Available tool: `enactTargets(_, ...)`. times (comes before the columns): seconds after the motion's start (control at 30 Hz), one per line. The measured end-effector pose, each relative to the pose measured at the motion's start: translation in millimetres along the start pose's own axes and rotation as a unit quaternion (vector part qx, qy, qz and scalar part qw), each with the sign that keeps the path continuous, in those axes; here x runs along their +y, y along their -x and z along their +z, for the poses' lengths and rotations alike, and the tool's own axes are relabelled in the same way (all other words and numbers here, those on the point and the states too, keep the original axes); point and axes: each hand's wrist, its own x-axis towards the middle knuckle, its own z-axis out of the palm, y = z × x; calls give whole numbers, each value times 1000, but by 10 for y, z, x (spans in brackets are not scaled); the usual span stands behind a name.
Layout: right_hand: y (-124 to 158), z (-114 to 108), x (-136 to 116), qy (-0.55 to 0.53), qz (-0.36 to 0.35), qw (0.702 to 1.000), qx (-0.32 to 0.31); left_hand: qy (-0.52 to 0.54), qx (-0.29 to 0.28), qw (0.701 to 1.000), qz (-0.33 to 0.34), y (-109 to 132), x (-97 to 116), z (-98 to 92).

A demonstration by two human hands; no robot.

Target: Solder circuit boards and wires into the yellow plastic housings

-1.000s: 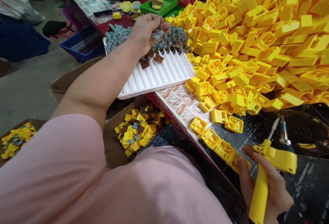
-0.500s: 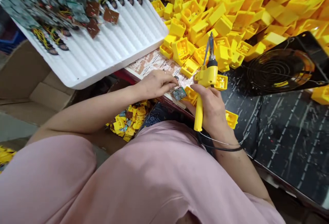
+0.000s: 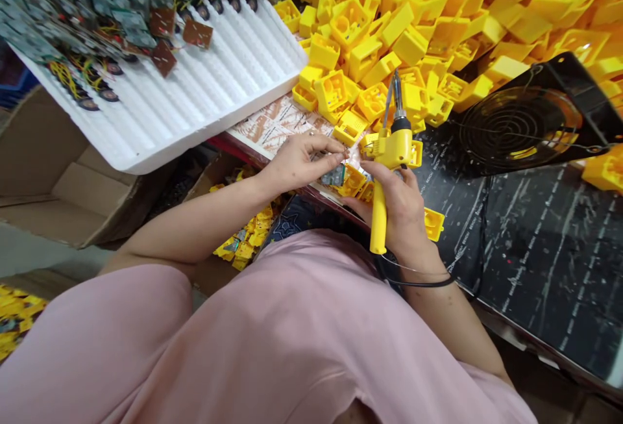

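Observation:
My right hand [image 3: 396, 206] is wrapped round the handle of a yellow soldering gun [image 3: 395, 147], its metal tip pointing up and away from me. My left hand [image 3: 307, 161] pinches something tiny, perhaps a wire end, between thumb and fingertips; I cannot make it out. Just below those fingertips a small green circuit board [image 3: 333, 175] lies against an open yellow plastic case [image 3: 351, 180] at the table's near edge. The fingers of my right hand partly cover that case. Another yellow case [image 3: 433, 224] sits to the right of my right wrist.
A white ribbed foam tray [image 3: 219, 96] at left carries many wired circuit boards [image 3: 111, 8]. Yellow cases [image 3: 413, 41] are heaped behind. A black fan [image 3: 520, 125] stands at right on a dark mat [image 3: 545, 242]. Cardboard boxes [image 3: 78, 197] are below, left.
My left hand has moved slightly right, and its thumb and fingers have closed into a pinch near the case. My right hand still holds the soldering gun. The view has shifted a little.

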Motion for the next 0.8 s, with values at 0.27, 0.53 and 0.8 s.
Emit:
enactTargets(0.27,-42,23,-66,1,16,1000,-15,41,11,999,20,15,-11,141)
enactTargets(0.53,-50,27,-65,6,15,1000,-25,93,8,996,-1,-102,-2,53)
enactTargets(0.8,153,-506,-26,-26,23,998,49,-213,-161,962,51,-158,88,-403)
